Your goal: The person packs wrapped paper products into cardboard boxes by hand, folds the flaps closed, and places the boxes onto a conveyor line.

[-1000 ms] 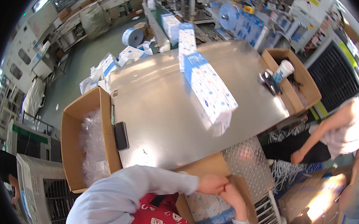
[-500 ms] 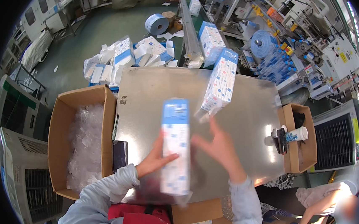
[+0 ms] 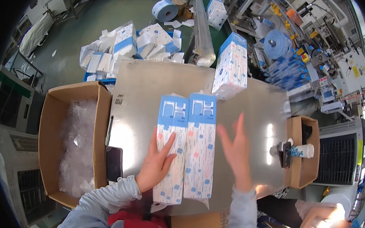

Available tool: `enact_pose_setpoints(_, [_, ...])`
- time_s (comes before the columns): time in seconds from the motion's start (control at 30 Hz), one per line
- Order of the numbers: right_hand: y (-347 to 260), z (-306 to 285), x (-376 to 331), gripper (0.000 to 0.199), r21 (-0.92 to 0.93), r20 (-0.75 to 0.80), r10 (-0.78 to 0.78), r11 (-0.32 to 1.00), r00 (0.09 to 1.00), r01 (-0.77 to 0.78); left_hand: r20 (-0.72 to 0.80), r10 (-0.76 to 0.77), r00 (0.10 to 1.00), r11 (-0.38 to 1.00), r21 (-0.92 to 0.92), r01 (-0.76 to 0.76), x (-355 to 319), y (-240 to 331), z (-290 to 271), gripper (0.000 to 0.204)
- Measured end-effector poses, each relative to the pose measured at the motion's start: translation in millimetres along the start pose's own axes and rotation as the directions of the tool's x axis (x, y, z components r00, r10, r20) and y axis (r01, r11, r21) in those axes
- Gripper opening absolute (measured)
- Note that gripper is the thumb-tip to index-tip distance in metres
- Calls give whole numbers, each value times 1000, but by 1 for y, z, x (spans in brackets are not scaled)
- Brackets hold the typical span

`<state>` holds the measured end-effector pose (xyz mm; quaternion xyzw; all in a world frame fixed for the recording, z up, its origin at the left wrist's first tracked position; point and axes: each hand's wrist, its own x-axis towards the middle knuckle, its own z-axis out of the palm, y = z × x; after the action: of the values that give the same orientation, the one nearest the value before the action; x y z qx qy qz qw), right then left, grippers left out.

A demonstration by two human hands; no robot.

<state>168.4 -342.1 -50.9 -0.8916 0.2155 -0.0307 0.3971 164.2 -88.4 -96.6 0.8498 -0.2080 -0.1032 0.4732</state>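
Note:
Two long plastic-wrapped tissue packs, white with coloured flower prints and blue ends, are side by side before me above the metal table point(image 3: 146, 79). My left hand point(image 3: 154, 167) grips the left tissue pack point(image 3: 169, 173), its thumb and forefinger across the top and another finger along the left edge. Just right of the right tissue pack point(image 3: 199, 166), my right hand point(image 3: 238, 152) is open, fingers spread and holding nothing. A third tissue pack point(image 3: 231, 68) stands at the table's far edge, beyond my right hand.
At left stands a carton point(image 3: 101, 137) of clear plastic bags, with a phone point(image 3: 113, 164) beside it. Another carton point(image 3: 302, 175) with a white cup sits at right. Torn packs point(image 3: 125, 45) lie in a blue crate beyond the table. A co-worker point(image 3: 318, 214) bends at lower right.
Two tissue packs now lie side by side where one showed. My left hand has slightly shifted with its pack. My right hand has moved a little right, away from the far pack.

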Motion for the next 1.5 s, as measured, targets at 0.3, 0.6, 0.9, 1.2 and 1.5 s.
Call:
enact_pose_setpoints(0.3, [64, 5, 123, 106, 115, -141, 47, 993, 989, -31, -78, 135, 988, 901, 425, -90, 11, 32, 21, 87])
enact_pose_setpoints(0.6, [65, 11, -244, 91, 163, 138, 53, 984, 989, -76, 67, 105, 992, 952, 283, -120, -19, 22, 3, 71])
enact_pose_setpoints(0.9, [125, 25, -249, 57, 510, 298, 363, 721, 883, -469, 492, -102, 865, 885, -352, 305, -31, -3, -9, 88])
enact_pose_setpoints(1.2, [127, 54, -259, 66, 801, 160, 351, 500, 923, -329, 864, -145, 482, 777, -203, 596, -2, -37, -25, 73])
enact_pose_setpoints(1.5, [51, 49, -512, 65, 901, -171, 452, 431, 875, -47, 755, 501, 424, 751, -622, 221, -75, 63, 0, 91])
